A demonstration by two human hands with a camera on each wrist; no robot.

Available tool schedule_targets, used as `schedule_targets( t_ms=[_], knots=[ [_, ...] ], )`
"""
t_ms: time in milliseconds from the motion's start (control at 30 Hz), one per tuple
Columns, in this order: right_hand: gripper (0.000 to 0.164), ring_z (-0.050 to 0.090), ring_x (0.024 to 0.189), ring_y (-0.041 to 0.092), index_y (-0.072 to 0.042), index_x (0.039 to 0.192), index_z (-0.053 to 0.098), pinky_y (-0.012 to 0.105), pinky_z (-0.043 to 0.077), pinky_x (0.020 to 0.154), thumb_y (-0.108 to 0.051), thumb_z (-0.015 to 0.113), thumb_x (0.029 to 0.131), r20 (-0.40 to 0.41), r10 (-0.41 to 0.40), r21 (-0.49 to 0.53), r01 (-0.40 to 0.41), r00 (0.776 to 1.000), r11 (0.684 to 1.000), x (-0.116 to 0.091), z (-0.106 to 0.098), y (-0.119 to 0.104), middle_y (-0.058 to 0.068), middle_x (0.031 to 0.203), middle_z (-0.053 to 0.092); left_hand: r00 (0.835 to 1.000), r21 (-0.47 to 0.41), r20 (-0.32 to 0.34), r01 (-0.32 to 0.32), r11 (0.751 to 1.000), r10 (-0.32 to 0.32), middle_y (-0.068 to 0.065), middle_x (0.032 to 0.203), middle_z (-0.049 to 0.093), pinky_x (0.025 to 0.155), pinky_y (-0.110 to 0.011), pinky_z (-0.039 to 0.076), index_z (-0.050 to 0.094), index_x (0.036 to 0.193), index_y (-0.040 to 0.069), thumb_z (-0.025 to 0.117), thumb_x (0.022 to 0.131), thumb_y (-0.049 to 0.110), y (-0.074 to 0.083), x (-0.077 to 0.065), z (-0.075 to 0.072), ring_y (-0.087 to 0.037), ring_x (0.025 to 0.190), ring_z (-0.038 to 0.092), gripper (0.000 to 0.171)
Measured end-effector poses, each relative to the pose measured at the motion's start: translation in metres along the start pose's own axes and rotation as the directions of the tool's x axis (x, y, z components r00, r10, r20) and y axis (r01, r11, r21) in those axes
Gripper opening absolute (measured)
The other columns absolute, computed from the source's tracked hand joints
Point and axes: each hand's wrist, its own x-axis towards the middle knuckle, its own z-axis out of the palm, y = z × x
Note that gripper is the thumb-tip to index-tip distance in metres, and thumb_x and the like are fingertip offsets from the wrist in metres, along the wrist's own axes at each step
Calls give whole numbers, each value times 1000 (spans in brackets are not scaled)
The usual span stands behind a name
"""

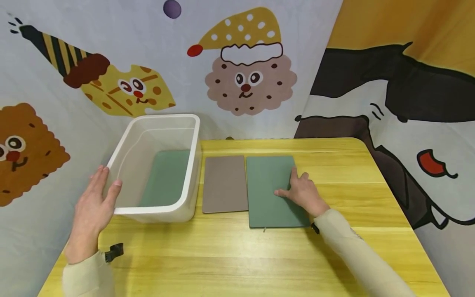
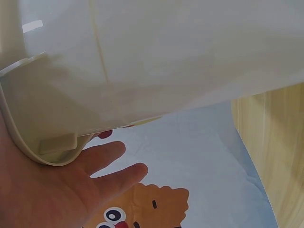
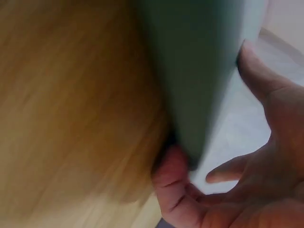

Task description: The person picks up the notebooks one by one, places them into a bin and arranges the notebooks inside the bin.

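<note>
Right hand pinched a green book on a wooden table.
The green book lay right of the frame's centre, the right thumb over its cover and other fingers curled at its right edge in a narrow grip; the right wrist view showed that edge blurred. A brown book lay flat just beside it, near the middle of the frame. At centre left stood a white bin, a flat green item on its floor. The left hand rested against the bin's left rim, fingers straight and spread. Cartoon-printed cloth filled the upper frame.
</note>
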Motion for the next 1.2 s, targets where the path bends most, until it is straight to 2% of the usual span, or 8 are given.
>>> schedule_targets(
  t_ms=[133,233,300,367,467,567,967,1200],
  knots=[
    [128,56,111,58,7,162,-1,60,51,90,-61,77,87,113,30,101,-41,993,994,8,-4,9,51,136,41,1000,-7,2,-2,1000,2,-15,173,5,116,-76,8,11,166,6,29,112,47,0,2,0,-48,156,4,70],
    [124,60,103,51,-2,166,0,56,50,84,-61,76,87,121,-11,156,-8,993,988,10,-4,17,41,118,61,1000,-11,4,-2,1000,2,-16,173,5,116,-77,9,12,166,6,29,112,47,-1,2,2,-49,156,5,70],
    [117,61,108,50,-4,166,6,56,50,87,-57,76,90,93,-55,196,36,994,980,9,-4,22,37,123,62,1000,-10,4,1,1000,-1,-16,173,6,115,-77,10,12,166,6,29,112,47,-1,2,3,-48,156,5,70],
    [107,57,120,51,-7,167,11,59,49,95,-50,75,93,58,-91,253,74,994,965,6,-4,25,35,138,56,1000,-8,0,1,1000,-1,-16,173,7,115,-77,10,13,166,5,29,112,47,-1,2,4,-48,156,6,70],
    [90,36,144,53,-7,166,20,68,37,110,-37,71,99,-7,-138,335,132,990,933,1,-6,25,31,163,29,1000,-4,-9,1,1000,-1,-17,172,8,116,-76,11,14,165,4,30,112,47,-1,1,5,-48,156,7,70],
    [75,28,149,51,-7,164,28,68,28,117,-27,66,103,-69,-142,405,158,987,901,-5,-10,22,28,165,28,1000,-4,-15,-1,1000,1,-18,172,8,117,-75,11,14,165,3,30,112,46,-1,1,4,-48,156,7,70],
    [56,25,153,40,-9,159,40,62,26,120,-14,57,106,-170,-122,577,199,978,792,-21,-24,10,17,166,34,1000,3,-6,30,1000,-30,-17,173,6,116,-76,9,12,166,5,29,112,48,2,-1,2,-47,156,5,71],
    [57,49,126,31,-14,158,45,39,39,93,-10,58,102,-222,-92,629,215,971,747,-29,-30,4,8,164,40,999,7,-6,43,999,-43,-17,173,6,116,-77,9,12,166,6,28,112,48,3,-1,1,-47,156,5,71]
  ],
)
